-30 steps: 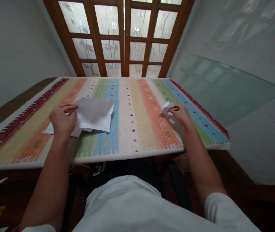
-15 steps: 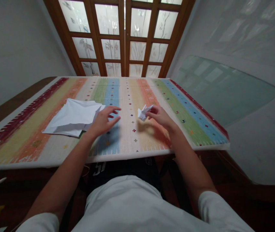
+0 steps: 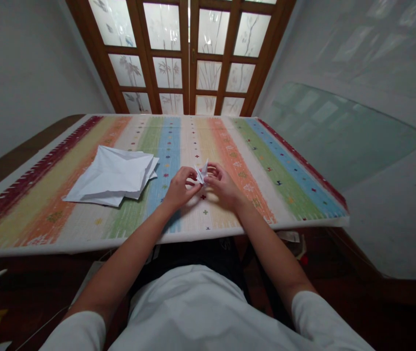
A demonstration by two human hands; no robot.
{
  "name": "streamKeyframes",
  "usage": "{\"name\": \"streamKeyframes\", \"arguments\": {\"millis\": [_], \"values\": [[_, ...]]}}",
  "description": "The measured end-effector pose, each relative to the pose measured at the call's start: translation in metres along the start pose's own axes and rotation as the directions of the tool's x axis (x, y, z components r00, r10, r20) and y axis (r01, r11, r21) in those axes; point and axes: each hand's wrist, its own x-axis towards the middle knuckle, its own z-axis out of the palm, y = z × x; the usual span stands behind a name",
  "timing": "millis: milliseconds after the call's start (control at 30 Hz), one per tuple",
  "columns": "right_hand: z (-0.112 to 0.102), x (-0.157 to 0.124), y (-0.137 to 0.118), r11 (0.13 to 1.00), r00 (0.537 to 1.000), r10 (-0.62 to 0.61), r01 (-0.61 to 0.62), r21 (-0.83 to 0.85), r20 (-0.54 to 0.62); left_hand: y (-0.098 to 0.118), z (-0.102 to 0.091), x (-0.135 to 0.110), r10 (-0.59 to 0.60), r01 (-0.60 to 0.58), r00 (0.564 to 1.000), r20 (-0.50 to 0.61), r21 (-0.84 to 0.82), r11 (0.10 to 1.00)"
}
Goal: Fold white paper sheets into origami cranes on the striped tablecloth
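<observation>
Hands [image 3: 181, 187] [image 3: 223, 186] closer (folded paper [image 3: 201, 173] between grips)

Beyond the striped mat [image 3: 208, 131], wooden doors [image 3: 189, 58] with frosted, bamboo-patterned panes let in pale daylight. White walls [image 3: 28, 83] flank them; right of the mat, a round-cornered glass sheet [image 3: 343, 136] stands against the wall, above a dark floor [image 3: 325, 263].

Both forearms [image 3: 130, 256] slant inward from the near side; the left hand [image 3: 181, 187] and right hand [image 3: 223, 186] meet mid-scene, curled, pinching close together.
</observation>
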Motion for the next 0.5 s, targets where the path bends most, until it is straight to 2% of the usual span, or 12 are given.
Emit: {"name": "streamKeyframes", "arguments": {"millis": [133, 267, 400, 500], "values": [[0.0, -0.001, 0.003, 0.999, 0.999, 0.011, -0.009, -0.048, 0.043, 0.007, 0.001, -0.001, 0.083, -0.087, 0.996, 0.027, 0.162, 0.983], [-0.003, 0.0, 0.005, 0.985, 0.999, -0.03, 0.032, -0.17, 0.016, 0.012, 0.0, -0.003, 0.086, -0.094, 0.995, 0.043, 0.22, 0.971], [-0.002, -0.001, 0.003, 0.985, 0.998, -0.063, 0.064, -0.16, 0.012, 0.008, 0.003, -0.004, 0.045, -0.042, 0.998, -0.035, 0.088, 0.995], [0.001, -0.003, 0.0, 0.985, 0.997, -0.083, 0.083, -0.148, 0.006, 0.0, 0.006, -0.004, -0.074, 0.066, 0.988, -0.136, -0.064, 0.996]]}}
